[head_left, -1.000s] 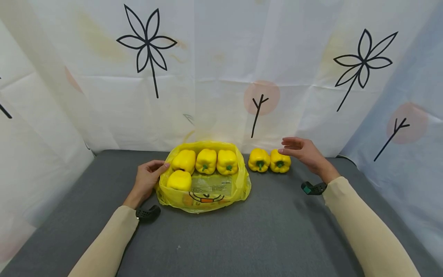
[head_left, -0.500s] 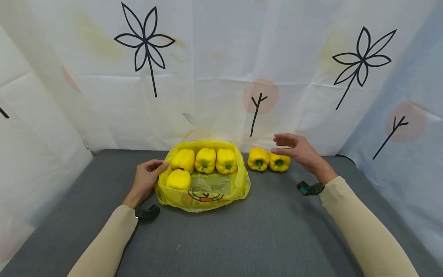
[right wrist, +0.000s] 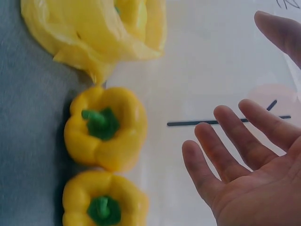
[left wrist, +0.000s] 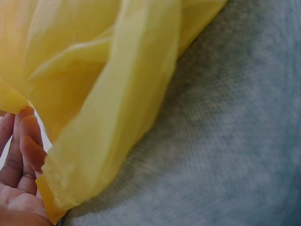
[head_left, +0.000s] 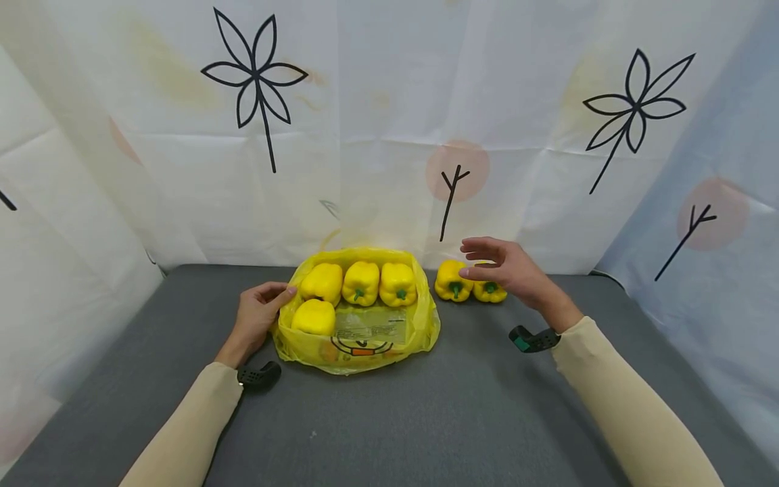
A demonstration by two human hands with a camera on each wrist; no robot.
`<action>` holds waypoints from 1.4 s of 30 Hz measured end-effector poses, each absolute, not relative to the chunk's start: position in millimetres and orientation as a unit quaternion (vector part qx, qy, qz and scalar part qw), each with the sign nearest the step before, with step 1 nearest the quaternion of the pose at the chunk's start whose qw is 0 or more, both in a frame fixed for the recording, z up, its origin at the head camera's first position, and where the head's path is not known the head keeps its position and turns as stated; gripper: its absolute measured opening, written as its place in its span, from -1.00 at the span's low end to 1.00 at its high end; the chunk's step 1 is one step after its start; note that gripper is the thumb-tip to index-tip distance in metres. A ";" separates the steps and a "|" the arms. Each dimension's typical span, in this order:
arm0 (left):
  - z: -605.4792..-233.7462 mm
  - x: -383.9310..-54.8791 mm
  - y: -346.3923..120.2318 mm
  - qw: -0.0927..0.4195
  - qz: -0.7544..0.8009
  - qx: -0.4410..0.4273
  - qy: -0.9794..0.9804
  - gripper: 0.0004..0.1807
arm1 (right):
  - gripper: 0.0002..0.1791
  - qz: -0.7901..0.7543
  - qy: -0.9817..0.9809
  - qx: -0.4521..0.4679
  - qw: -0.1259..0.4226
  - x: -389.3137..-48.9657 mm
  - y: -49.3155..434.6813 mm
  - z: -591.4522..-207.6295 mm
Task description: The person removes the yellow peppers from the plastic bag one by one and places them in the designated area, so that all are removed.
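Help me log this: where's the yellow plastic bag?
In the head view, the yellow plastic bag is left of centre, between the left hand holding it and two bell peppers.

bag (head_left: 365, 358): thin crinkled plastic, slightly shiny | peppers (head_left: 362, 283): smooth, glossy | tabletop (head_left: 389, 426): matt, woven cloth look

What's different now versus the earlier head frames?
Right hand moved left, from beside the right loose yellow bell pepper toward the left one, holding nothing.
Unchanged: left hand pinching the yellow plastic bag, four bell peppers inside, two outside.
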State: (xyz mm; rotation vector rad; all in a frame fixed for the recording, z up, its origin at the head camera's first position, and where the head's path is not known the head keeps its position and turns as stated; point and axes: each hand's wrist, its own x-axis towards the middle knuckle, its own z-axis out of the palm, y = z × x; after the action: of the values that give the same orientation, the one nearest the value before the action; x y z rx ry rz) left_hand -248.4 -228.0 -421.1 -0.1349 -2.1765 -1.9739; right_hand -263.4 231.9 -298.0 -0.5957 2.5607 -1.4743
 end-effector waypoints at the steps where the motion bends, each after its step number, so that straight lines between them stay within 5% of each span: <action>1: -421.3 -248.4 -228.3 0.100 -0.668 -0.046 -0.736 -0.54 | -0.28 -0.489 0.847 -0.200 0.063 -262.8 229.9 -298.4; 42: -422.4 -249.0 -227.1 0.106 -0.672 -0.054 -0.731 -0.55 | -0.27 -0.510 0.805 -0.279 0.116 -253.1 153.5 -318.5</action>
State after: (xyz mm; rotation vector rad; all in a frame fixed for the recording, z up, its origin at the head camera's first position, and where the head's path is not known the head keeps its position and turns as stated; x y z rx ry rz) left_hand -249.0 -227.1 -422.4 -0.1595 -2.1529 -1.9800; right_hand -253.1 153.5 -318.5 -0.8157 2.3589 -1.4936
